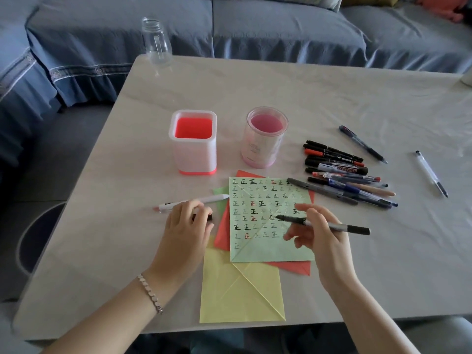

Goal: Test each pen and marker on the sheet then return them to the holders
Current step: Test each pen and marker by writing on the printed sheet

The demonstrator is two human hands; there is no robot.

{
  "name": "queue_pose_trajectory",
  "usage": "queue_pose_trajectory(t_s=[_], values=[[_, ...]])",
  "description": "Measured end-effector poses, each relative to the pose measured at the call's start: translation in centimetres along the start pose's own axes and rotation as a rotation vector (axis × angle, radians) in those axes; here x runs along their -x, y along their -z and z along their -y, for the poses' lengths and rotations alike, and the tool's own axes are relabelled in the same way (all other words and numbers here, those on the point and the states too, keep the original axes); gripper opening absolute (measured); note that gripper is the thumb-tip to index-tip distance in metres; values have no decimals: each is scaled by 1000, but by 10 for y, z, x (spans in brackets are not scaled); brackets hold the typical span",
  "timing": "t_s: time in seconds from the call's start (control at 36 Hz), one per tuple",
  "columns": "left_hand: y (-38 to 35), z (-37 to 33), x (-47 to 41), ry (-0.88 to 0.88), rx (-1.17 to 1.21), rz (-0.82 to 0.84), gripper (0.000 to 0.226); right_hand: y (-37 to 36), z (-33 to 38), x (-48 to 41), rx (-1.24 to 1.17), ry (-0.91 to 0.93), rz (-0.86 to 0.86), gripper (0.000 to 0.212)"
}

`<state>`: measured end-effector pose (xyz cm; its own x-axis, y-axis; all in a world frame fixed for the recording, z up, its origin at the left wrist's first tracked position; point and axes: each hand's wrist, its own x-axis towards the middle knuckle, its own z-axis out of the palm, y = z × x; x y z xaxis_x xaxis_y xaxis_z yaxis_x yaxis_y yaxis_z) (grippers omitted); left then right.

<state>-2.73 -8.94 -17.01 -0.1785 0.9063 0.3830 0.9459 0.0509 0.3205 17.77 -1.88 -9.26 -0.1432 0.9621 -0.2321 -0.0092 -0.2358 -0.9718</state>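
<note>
Gripping the black pen (323,224) in my right hand (316,235) over the green sheet (268,241) on the table (357,103), I should probably press lightly into a blank spot while my left hand (187,223), closed round a white marker (190,201), steadies beside the paper.

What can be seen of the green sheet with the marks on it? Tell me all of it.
The green sheet is a square of thin pale green paper with crease lines across it. It lies flat on the table, on top of a red sheet and a yellow sheet. Rows of small handwritten characters, mostly black or grey and some red, cover most of it; the lowest part is blank. The right hand hovers over it with a grey pen, tip at the paper.
</note>
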Motion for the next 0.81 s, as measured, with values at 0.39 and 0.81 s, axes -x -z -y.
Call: queue_pose_trajectory(t_s=[0.39,0.81], values=[[5,-16,26,-395,104,413,32,-11,-27,4,259,120,-103,20],[3,-11,26,-347,185,429,37,-56,-65,-1,325,261,-243,50]])
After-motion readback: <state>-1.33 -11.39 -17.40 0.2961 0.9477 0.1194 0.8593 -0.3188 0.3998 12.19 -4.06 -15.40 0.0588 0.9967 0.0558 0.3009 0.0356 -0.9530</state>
